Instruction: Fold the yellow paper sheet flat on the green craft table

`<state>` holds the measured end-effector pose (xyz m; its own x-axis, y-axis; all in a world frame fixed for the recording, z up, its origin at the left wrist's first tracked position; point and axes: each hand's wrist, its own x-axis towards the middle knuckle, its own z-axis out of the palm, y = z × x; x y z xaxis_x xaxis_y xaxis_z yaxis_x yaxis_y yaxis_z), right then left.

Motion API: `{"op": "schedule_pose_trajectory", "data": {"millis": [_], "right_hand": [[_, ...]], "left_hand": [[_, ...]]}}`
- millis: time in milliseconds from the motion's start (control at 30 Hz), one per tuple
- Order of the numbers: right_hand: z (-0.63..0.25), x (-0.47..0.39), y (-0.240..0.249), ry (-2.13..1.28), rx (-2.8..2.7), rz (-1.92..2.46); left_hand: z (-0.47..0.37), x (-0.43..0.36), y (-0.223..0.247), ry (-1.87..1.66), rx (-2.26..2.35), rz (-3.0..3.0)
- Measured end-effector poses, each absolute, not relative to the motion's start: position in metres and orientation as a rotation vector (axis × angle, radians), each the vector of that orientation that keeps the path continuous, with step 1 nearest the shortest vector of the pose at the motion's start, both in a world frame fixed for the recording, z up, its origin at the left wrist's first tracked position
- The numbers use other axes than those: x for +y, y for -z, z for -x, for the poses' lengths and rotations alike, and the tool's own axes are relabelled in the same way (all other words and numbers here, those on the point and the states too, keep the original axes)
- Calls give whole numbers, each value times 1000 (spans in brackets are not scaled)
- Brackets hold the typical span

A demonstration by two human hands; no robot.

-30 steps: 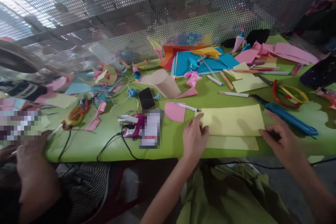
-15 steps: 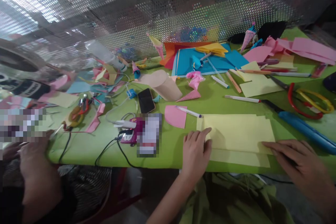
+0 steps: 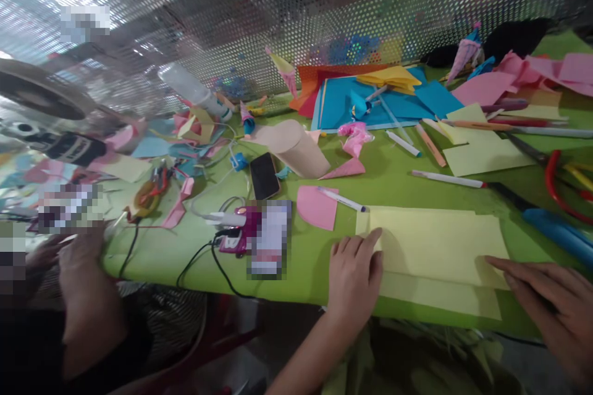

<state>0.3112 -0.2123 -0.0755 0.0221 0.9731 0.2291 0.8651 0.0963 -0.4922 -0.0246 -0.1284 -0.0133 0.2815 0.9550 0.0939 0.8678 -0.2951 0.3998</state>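
Both hands slid rightward, still flat, palms pressing yellow paper (image 3: 435,244).

Paper-strewn green table (image 3: 398,182), yellow sheet (image 3: 440,244)

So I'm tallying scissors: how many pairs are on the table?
2: red-and-yellow scissors at the right edge, orange-handled scissors at left among scraps. More may hide under paper.

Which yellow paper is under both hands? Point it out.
The folded pale yellow sheet at the table's near edge: the left hand presses its left end, the right hand its right end. The smaller yellow sheet farther back lies untouched.
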Motion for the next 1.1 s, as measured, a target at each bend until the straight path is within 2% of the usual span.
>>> {"op": "schedule_pose_trajectory", "data": {"millis": [467,1100], "right_hand": [[-287,-205,42,-334,-1823,1754],[-281,-201,35,-319,-1810,1764]], "left_hand": [[29,-123,17,-524,1645,-2467],[27,-124,18,-543,1647,-2496]]}}
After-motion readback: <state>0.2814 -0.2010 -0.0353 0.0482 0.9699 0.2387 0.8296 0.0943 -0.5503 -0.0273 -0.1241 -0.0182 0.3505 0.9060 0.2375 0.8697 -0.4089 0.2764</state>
